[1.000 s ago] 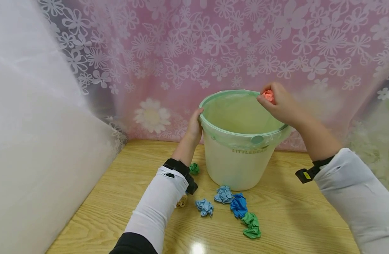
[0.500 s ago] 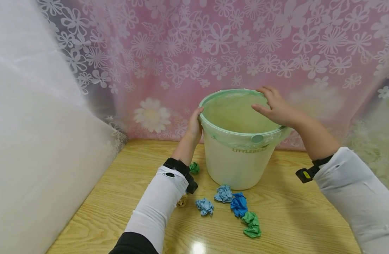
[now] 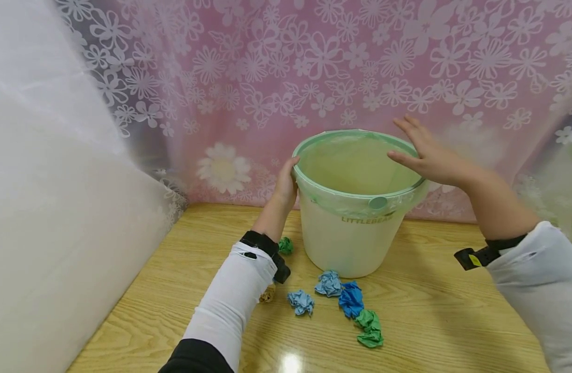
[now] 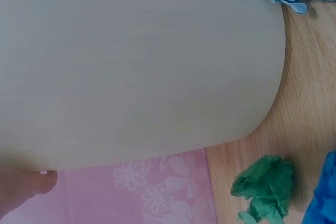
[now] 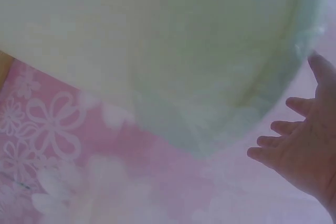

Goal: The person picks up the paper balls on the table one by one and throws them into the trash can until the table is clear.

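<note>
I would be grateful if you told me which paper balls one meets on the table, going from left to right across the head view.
Brown ball, dark green ball, first pale blue ball, second pale blue ball, dark blue ball, bright green ball.

My head view looks forward and down at the bucket (image 3: pixel 348 241); both wrist views face it up close, sharing the pink curtain (image 3: pixel 286 77)
</note>
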Available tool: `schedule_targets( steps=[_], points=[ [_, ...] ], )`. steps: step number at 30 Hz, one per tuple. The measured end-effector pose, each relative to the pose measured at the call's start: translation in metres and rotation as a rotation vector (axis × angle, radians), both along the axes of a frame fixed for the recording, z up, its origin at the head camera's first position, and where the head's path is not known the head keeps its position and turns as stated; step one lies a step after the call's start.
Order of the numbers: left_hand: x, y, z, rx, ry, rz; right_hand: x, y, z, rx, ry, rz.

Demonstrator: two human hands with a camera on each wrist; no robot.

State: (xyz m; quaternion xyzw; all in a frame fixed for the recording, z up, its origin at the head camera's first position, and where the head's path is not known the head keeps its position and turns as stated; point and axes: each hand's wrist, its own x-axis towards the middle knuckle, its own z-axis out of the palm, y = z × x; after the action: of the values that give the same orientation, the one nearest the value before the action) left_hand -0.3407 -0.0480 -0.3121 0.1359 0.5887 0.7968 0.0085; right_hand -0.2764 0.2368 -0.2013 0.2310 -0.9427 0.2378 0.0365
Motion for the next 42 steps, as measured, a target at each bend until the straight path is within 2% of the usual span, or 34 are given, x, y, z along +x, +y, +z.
schedule_targets(
  steps=[9,17,23,31,35,42],
  points=[
    [0.001,0.0,0.0,-0.004,-0.018,0.0,0.026,0.009,0.013,0.032,0.083,0.048],
    [0.0,0.0,0.0,-0.005,-0.015,0.003,0.055,0.024,0.005,0.035,0.105,0.064],
    [0.001,0.0,0.001,-0.01,-0.014,0.0,0.073,0.034,-0.018,0.002,0.214,0.057],
    [0.001,-0.001,-0.002,-0.018,-0.02,-0.004,0.101,0.044,-0.06,-0.024,0.269,0.087],
    [0.001,-0.001,-0.001,-0.015,-0.026,-0.004,0.116,0.046,-0.081,-0.016,0.257,0.087],
    [0.001,0.0,-0.001,0.004,-0.015,0.0,0.133,0.033,-0.119,0.094,0.221,0.077]
  ],
)
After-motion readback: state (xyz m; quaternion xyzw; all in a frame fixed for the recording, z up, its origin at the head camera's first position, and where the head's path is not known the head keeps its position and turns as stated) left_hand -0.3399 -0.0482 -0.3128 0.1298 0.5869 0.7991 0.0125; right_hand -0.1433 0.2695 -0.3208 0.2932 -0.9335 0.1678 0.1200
